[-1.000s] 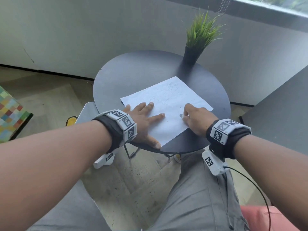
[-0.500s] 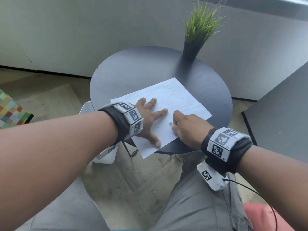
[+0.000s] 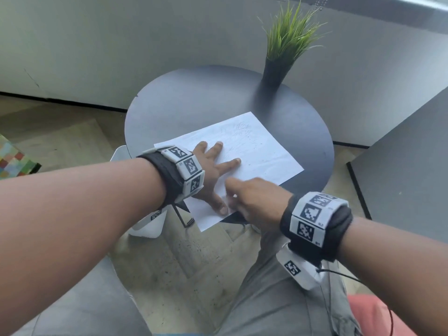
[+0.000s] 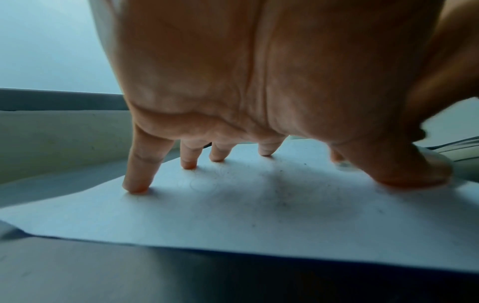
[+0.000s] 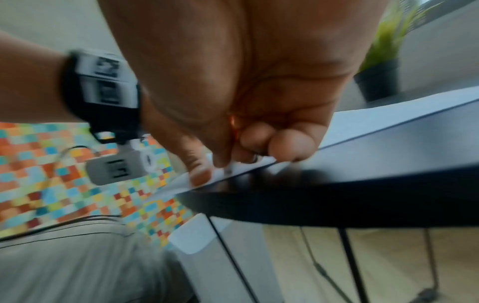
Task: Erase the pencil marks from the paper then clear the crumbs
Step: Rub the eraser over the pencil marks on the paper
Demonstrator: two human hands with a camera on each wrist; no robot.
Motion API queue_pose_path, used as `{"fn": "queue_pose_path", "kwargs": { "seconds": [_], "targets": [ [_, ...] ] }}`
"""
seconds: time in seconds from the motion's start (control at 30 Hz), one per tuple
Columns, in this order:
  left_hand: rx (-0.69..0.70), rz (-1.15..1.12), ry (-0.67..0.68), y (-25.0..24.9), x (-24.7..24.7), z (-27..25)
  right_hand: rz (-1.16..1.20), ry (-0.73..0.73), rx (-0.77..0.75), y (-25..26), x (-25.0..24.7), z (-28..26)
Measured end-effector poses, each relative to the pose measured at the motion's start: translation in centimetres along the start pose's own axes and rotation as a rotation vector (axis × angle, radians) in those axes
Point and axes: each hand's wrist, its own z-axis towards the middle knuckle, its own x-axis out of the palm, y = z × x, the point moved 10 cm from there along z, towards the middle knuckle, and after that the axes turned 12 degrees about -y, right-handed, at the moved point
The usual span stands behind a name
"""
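A white paper [image 3: 261, 151] lies on the round dark table [image 3: 194, 98], its near corner hanging over the table's edge. Faint pencil marks [image 3: 242, 132] show at its far end, and dark crumbs [image 4: 282, 203] speckle the paper [image 4: 207, 221] under my palm. My left hand [image 3: 215, 173] presses flat on it with straight, spread fingers [image 4: 137, 180]. My right hand [image 3: 249, 202] sits at the near edge beside the left thumb, fingers curled and pinching a small white eraser [image 5: 229, 165]. The eraser is blurred and mostly hidden.
A grass plant in a black pot [image 3: 276, 71] stands at the table's far right. A white bin [image 3: 148, 224] sits under the table's left side, a dark cabinet [image 3: 400, 166] to the right, a colourful mat [image 3: 12, 161] far left. My knees [image 3: 278, 299] are below the table's edge.
The paper has slid toward me and to the left, so its near corner now overhangs the edge. My right hand has moved left across the paper, close to the left thumb.
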Motion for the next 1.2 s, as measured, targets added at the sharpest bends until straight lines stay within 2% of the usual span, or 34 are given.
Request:
{"fn": "queue_pose_path", "kwargs": {
  "seconds": [0.07,0.2,0.27,0.33,0.4,0.5,0.57,0.63,0.7,0.73,0.77,0.87,0.9,0.97,1.03,1.07,1.1,1.2],
  "targets": [
    [0.004,0.000,0.006,0.0,0.0,-0.2,-0.010,0.003,-0.012,-0.4,-0.1,0.2],
    [-0.006,-0.011,0.011,0.1,0.1,-0.1,-0.069,-0.196,0.303,-8.0,-4.3,2.2],
    [-0.007,-0.008,0.017,0.1,0.1,-0.1,-0.093,-0.176,0.234,-6.6,-3.8,2.2],
    [-0.004,-0.017,0.019,0.1,0.2,-0.1,-0.065,-0.059,0.043,-2.4,-1.3,1.4],
    [-0.001,-0.023,0.019,0.1,0.2,-0.1,-0.052,0.014,-0.037,-1.1,-0.2,0.5],
    [-0.005,-0.023,0.016,0.1,0.3,0.0,-0.061,-0.121,0.220,-6.9,-3.2,1.9],
    [-0.006,-0.013,0.020,0.1,0.3,0.0,-0.077,-0.185,0.300,-8.7,-4.2,1.8],
    [-0.005,-0.009,0.024,0.0,0.2,0.0,-0.066,-0.150,0.194,-5.8,-3.1,1.3],
    [0.000,-0.020,0.031,0.0,0.3,-0.1,-0.043,-0.048,0.001,-1.6,-0.8,0.0],
    [0.003,-0.024,0.035,0.0,0.3,-0.1,-0.043,-0.025,-0.043,-1.1,-0.4,-0.4],
    [0.007,-0.026,0.036,0.0,0.4,-0.2,-0.051,-0.033,-0.019,-2.1,-0.8,-0.2],
    [0.010,-0.017,0.030,0.0,0.3,-0.1,-0.075,-0.160,0.241,-8.1,-3.7,0.6],
    [0.010,-0.015,0.029,0.0,0.3,0.0,-0.084,-0.179,0.279,-8.6,-4.1,0.3],
    [0.002,-0.014,0.033,0.0,0.3,0.0,-0.075,-0.137,0.182,-5.9,-2.9,-0.2],
    [0.000,-0.002,0.033,-0.1,0.2,0.2,-0.057,-0.007,-0.002,-1.4,0.0,-1.4],
    [0.000,0.003,0.031,-0.2,0.2,0.3,-0.063,0.023,-0.040,-1.0,0.6,-1.7],
    [0.000,0.002,0.030,-0.2,0.2,0.3,-0.070,0.002,-0.005,-2.0,0.2,-1.5],
    [-0.001,0.001,0.024,-0.2,0.0,0.4,-0.069,-0.147,0.288,-8.9,-3.5,-0.5]
  ]
}}
